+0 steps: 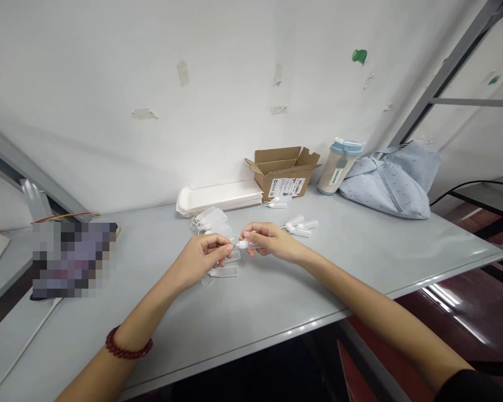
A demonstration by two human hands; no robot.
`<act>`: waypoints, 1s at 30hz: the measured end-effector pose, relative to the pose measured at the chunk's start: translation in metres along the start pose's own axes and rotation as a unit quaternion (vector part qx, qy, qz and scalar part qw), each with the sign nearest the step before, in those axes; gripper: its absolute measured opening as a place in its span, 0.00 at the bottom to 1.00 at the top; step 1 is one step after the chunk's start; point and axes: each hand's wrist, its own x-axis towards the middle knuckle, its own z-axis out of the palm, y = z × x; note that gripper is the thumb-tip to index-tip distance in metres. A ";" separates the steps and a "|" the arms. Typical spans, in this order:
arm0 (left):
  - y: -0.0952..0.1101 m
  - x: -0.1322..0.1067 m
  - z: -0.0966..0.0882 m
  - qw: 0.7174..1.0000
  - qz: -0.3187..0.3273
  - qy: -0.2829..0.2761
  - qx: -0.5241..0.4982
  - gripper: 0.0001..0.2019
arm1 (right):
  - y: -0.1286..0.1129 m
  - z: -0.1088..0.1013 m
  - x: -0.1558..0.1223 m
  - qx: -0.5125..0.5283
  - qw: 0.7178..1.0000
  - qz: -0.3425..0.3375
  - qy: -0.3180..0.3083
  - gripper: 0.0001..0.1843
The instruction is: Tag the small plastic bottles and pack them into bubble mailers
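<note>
"A dark sleeve [478, 386] and a red bracelet [128, 348] edge the foreground."

"And the hands?"

"In front of the cardboard box [286, 185], the right hand [268, 237] has its grip closed on a clear, white-capped tube [243, 244]; the left hand [209, 254] pinches at its tip."

"Around them?"

"Similar tubes [225, 272] lie nearer than the box; a white stack [222, 196] sits left of it, a tumbler [336, 171] right."
</note>
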 end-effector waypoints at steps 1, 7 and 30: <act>0.000 0.000 0.001 1.000 -0.001 -0.001 0.007 0.12 | 0.001 0.000 0.000 -0.007 1.000 0.003 -0.003 0.17; -0.001 -0.001 0.006 1.000 -0.004 -0.012 0.023 0.11 | 0.004 0.002 0.001 -0.033 0.999 0.007 -0.017 0.19; -0.003 -0.004 -0.040 0.980 0.014 0.080 0.184 0.10 | -0.031 -0.063 -0.025 -0.483 0.858 0.108 0.137 0.06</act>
